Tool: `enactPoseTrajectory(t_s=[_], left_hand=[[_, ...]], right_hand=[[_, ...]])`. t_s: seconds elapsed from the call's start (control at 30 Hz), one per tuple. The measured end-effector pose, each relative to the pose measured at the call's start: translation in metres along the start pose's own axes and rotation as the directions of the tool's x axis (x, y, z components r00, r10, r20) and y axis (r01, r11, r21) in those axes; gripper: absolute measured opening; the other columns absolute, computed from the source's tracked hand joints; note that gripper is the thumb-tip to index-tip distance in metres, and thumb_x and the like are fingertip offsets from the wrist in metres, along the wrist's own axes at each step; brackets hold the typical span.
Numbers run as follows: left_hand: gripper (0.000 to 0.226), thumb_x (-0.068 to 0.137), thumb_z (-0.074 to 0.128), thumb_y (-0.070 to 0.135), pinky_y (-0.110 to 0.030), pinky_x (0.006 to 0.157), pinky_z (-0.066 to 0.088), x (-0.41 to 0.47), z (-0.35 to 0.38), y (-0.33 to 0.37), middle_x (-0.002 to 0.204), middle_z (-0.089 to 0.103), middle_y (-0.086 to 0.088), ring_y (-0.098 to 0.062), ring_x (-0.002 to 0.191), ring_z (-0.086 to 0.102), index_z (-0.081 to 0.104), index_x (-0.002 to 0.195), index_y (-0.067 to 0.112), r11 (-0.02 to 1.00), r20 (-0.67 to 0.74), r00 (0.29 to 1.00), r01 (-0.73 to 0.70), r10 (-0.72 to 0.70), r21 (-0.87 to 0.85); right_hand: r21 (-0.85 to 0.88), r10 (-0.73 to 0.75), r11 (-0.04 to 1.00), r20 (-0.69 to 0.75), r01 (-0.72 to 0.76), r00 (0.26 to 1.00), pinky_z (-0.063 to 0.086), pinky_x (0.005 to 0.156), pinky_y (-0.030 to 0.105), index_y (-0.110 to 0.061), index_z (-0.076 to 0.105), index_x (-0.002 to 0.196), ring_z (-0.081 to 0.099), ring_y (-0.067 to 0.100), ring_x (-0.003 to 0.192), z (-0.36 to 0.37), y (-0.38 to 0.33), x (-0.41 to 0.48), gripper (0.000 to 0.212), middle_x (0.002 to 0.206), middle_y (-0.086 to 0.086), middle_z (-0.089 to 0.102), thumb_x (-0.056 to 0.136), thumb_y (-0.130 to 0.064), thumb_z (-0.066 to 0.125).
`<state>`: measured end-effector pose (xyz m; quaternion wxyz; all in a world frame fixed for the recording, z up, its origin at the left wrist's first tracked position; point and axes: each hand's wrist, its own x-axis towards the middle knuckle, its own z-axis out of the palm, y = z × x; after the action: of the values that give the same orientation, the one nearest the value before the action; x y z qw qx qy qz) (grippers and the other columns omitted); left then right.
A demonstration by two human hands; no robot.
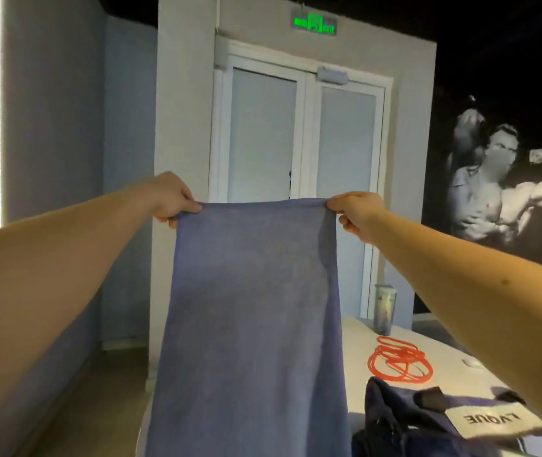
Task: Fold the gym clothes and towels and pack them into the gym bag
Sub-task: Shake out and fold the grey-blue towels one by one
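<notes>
**Towel held up and spread, first fold not yet made**

The left hand (172,201) and the right hand (357,214) each pinch a top corner of the blue towel (253,308). It hangs flat in the air, up and to the left of the gym bag (428,427), and its lower end runs out of view. The bag lies on the desk (451,351), with a red cord (395,352) just beyond it and a tumbler (383,310) farther off. This looks like the folding step. The next move probably calls for bringing the two corners together with the edges matched, then halving the towel again until it is small enough for the bag.
</notes>
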<state>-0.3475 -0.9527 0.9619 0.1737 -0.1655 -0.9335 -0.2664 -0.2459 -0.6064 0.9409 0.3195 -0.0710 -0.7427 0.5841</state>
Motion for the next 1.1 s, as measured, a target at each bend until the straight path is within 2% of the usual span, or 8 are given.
enactPoseTrajectory(t_s=[0.13, 0.27, 0.33, 0.67, 0.8, 0.93, 1.03, 1.1], left_hand=[[0.025, 0.095, 0.071, 0.024, -0.035, 0.068, 0.061, 0.023, 0.067, -0.021, 0.065, 0.071, -0.019, -0.029, 0.058, 0.070, 0.072, 0.097, -0.001, 0.982, 0.035, 0.993, 0.113, -0.109, -0.152], [0.030, 0.096, 0.070, 0.023, -0.031, 0.052, 0.055, 0.048, 0.140, -0.043, 0.068, 0.066, -0.016, -0.023, 0.052, 0.061, 0.070, 0.107, -0.005, 0.957, 0.030, 0.982, 0.189, -0.187, -0.219], [0.033, 0.095, 0.071, 0.022, -0.038, 0.062, 0.063, 0.063, 0.179, -0.057, 0.079, 0.070, -0.021, -0.033, 0.062, 0.070, 0.068, 0.109, -0.008, 0.913, 0.089, 0.968, 0.253, -0.236, -0.319], [0.017, 0.089, 0.072, 0.017, -0.048, 0.078, 0.063, 0.118, 0.392, -0.146, 0.081, 0.074, -0.023, -0.032, 0.073, 0.075, 0.070, 0.078, 0.004, 0.849, 0.128, 0.941, 0.337, -0.312, -0.407], [0.019, 0.093, 0.067, 0.018, -0.048, 0.082, 0.061, 0.131, 0.461, -0.169, 0.084, 0.073, -0.023, -0.036, 0.080, 0.074, 0.072, 0.084, 0.002, 0.843, 0.117, 0.940, 0.339, -0.320, -0.417], [0.018, 0.088, 0.064, 0.024, -0.056, 0.069, 0.062, 0.146, 0.516, -0.206, 0.075, 0.072, -0.020, -0.038, 0.067, 0.073, 0.067, 0.074, 0.011, 0.814, 0.181, 0.914, 0.405, -0.362, -0.416], [0.016, 0.086, 0.060, 0.027, -0.049, 0.086, 0.060, 0.149, 0.532, -0.212, 0.097, 0.073, -0.014, -0.035, 0.089, 0.072, 0.068, 0.096, 0.016, 0.857, 0.123, 0.939, 0.342, -0.320, -0.385], [0.047, 0.092, 0.061, 0.021, -0.037, 0.098, 0.047, 0.146, 0.538, -0.208, 0.128, 0.061, -0.010, -0.031, 0.115, 0.061, 0.052, 0.137, 0.013, 0.888, 0.114, 0.952, 0.307, -0.285, -0.343]], right_hand=[[-0.029, 0.113, 0.993, -0.064, -0.115, 0.991, 0.051, 0.051, 0.023, -0.001, 0.069, 0.105, 0.066, 0.018, 0.059, 0.026, 0.052, 0.026, 0.013, 0.080, 0.013, 0.069, 0.092, -0.005, 0.068], [-0.019, 0.228, 0.973, -0.095, -0.231, 0.969, 0.062, 0.060, 0.029, -0.001, 0.067, 0.103, 0.073, 0.022, 0.062, 0.056, 0.114, 0.056, 0.012, 0.086, 0.014, 0.071, 0.091, -0.004, 0.069], [-0.032, 0.274, 0.960, -0.101, -0.279, 0.956, 0.061, 0.056, 0.028, 0.000, 0.067, 0.104, 0.071, 0.024, 0.061, 0.072, 0.149, 0.070, 0.012, 0.087, 0.015, 0.069, 0.091, -0.001, 0.067], [-0.104, 0.369, 0.922, -0.049, -0.372, 0.928, 0.063, 0.065, 0.031, 0.007, 0.062, 0.116, 0.071, 0.026, 0.081, 0.127, 0.345, 0.125, 0.028, 0.101, 0.019, 0.068, 0.088, 0.006, 0.059], [-0.266, 0.395, 0.872, -0.112, -0.411, 0.912, 0.061, 0.080, 0.033, -0.008, 0.068, 0.093, 0.068, 0.025, 0.080, 0.147, 0.405, 0.137, 0.007, 0.091, 0.010, 0.069, 0.088, -0.005, 0.072], [-0.242, 0.383, 0.881, -0.137, -0.406, 0.913, 0.062, 0.080, 0.046, -0.013, 0.069, 0.079, 0.073, 0.032, 0.081, 0.162, 0.469, 0.149, 0.009, 0.083, 0.011, 0.072, 0.082, -0.017, 0.076], [-0.338, 0.374, 0.857, -0.113, -0.389, 0.921, 0.055, 0.098, 0.043, -0.015, 0.067, 0.121, 0.067, 0.033, 0.107, 0.173, 0.493, 0.148, 0.045, 0.116, 0.012, 0.070, 0.078, -0.024, 0.076], [-0.435, 0.346, 0.838, -0.045, -0.330, 0.937, 0.048, 0.102, 0.035, -0.012, 0.044, 0.147, 0.060, 0.032, 0.118, 0.178, 0.495, 0.139, 0.066, 0.132, 0.015, 0.060, 0.088, -0.022, 0.070]])
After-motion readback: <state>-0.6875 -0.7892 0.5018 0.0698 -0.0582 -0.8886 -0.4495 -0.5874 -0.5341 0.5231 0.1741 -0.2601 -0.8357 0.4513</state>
